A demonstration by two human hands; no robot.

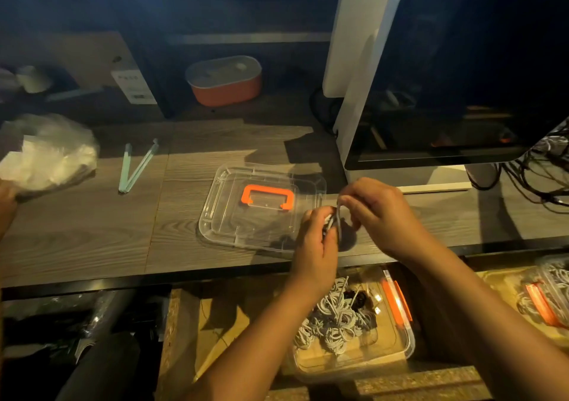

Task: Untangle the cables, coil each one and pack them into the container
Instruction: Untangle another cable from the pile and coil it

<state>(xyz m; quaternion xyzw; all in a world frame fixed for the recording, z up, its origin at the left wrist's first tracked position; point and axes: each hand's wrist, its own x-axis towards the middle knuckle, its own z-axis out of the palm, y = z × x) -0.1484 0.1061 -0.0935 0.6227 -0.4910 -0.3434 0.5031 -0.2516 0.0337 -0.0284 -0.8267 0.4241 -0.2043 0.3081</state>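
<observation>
Low in the frame, right of centre, a clear container (pixel 408 343) holds coiled white cables (pixel 331 320). Above it, at mid-frame, the left hand (pixel 317 240) grips a small cable bundle (pixel 334 220), and the right hand (pixel 380 212) pinches a loop of it from the other side. Just left of both hands, the clear lid (pixel 228 218) lies on the worktop (pixel 92 234).

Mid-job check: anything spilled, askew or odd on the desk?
Nothing spilled or damaged. The lid lies off on the desk; the container sits below the desk edge with coiled cables inside. The left hand and right hand grip one cable. Loose dark wires trail beside the monitor, at the right.
</observation>
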